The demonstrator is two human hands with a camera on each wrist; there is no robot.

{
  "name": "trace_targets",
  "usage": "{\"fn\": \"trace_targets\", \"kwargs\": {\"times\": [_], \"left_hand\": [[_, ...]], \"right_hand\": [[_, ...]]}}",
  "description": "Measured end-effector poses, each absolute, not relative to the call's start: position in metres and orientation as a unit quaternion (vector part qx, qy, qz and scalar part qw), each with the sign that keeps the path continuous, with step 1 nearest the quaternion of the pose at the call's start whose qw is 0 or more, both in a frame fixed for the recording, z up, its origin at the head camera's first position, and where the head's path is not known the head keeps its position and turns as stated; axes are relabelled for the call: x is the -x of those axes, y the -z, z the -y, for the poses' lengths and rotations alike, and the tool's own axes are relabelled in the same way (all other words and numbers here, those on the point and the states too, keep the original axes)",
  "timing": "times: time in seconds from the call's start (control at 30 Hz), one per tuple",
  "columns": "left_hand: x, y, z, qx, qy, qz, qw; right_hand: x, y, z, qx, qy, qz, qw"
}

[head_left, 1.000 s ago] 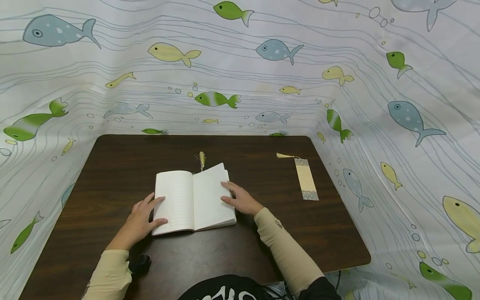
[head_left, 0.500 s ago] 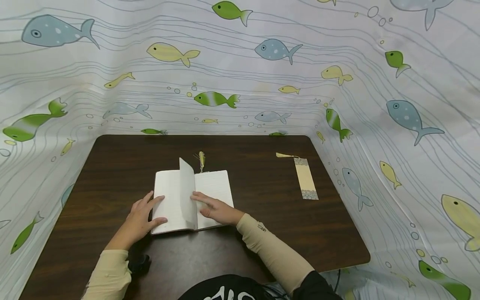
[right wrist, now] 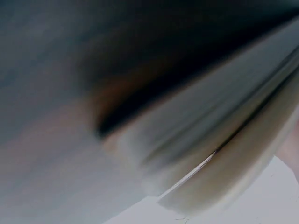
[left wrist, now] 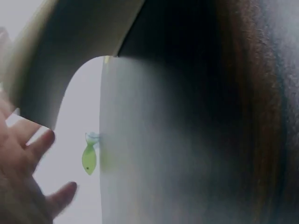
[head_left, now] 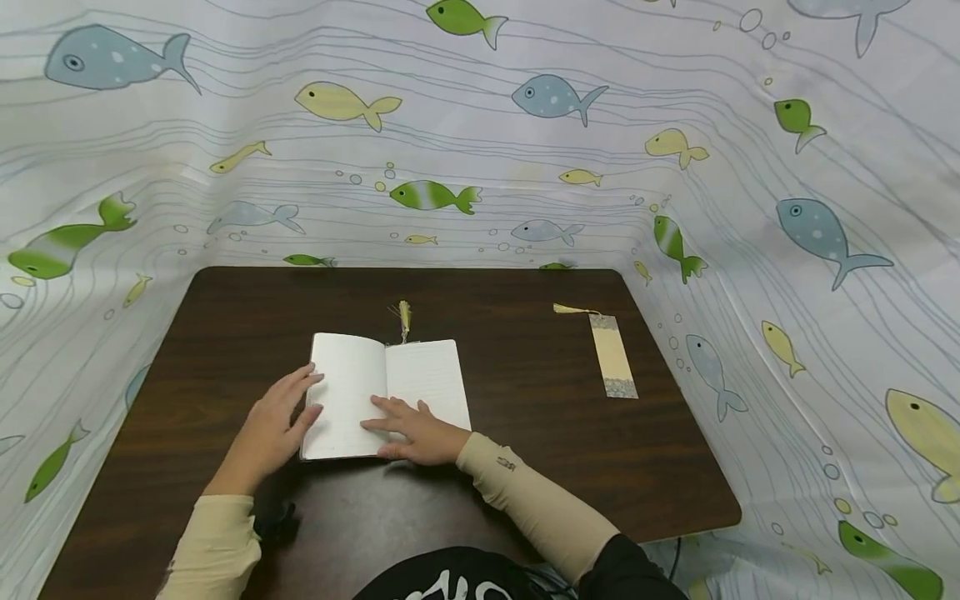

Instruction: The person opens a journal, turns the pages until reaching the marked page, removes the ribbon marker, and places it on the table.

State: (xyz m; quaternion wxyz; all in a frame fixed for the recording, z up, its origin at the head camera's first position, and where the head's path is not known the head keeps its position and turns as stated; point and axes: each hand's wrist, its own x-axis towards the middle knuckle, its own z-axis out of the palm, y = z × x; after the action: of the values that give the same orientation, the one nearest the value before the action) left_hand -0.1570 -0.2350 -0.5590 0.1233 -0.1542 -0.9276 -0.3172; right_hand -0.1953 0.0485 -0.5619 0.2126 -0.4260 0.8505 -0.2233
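An open notebook (head_left: 390, 379) with lined white pages lies flat in the middle of the dark wooden table (head_left: 525, 467). My left hand (head_left: 277, 417) rests with straight fingers on the outer edge of the left page. My right hand (head_left: 408, 432) lies flat across the lower part of the spread, fingers reaching over the fold onto the left page. A yellow tassel (head_left: 404, 317) sticks out past the notebook's far edge. The left wrist view shows blurred fingers (left wrist: 28, 158) beside a pale page (left wrist: 154, 154); the right wrist view is a blur of page edges (right wrist: 210, 158).
A loose bookmark (head_left: 611, 358) with a yellow tassel lies on the table's right side. A fish-print cloth (head_left: 480, 133) hangs round the table at the back and both sides. A small dark object (head_left: 279, 523) sits near the front edge by my left forearm.
A page that my right hand lifted from the right side has gone over and now lies flat on the left. My right hand slid left and nearer; my left hand shifted slightly.
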Motion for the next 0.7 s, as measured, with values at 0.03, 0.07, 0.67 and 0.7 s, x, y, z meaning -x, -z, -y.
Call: {"fn": "trace_targets", "kwargs": {"times": [0.03,0.07,0.67,0.7], "left_hand": [[0.158,0.559,0.233,0.162,0.296,0.936,0.101],[0.16,0.559,0.231,0.167,0.275,0.944,0.078],[0.153,0.569,0.237,0.149,0.27,0.95,-0.049],[0.153,0.57,0.237,0.149,0.271,0.95,-0.049]], "right_hand": [[0.196,0.562,-0.05,0.425,0.22,-0.852,0.211],[0.197,0.562,-0.053,0.424,0.216,-0.854,0.21],[0.234,0.574,-0.139,0.283,0.119,-0.93,0.201],[0.234,0.574,-0.14,0.283,0.122,-0.93,0.201]]}}
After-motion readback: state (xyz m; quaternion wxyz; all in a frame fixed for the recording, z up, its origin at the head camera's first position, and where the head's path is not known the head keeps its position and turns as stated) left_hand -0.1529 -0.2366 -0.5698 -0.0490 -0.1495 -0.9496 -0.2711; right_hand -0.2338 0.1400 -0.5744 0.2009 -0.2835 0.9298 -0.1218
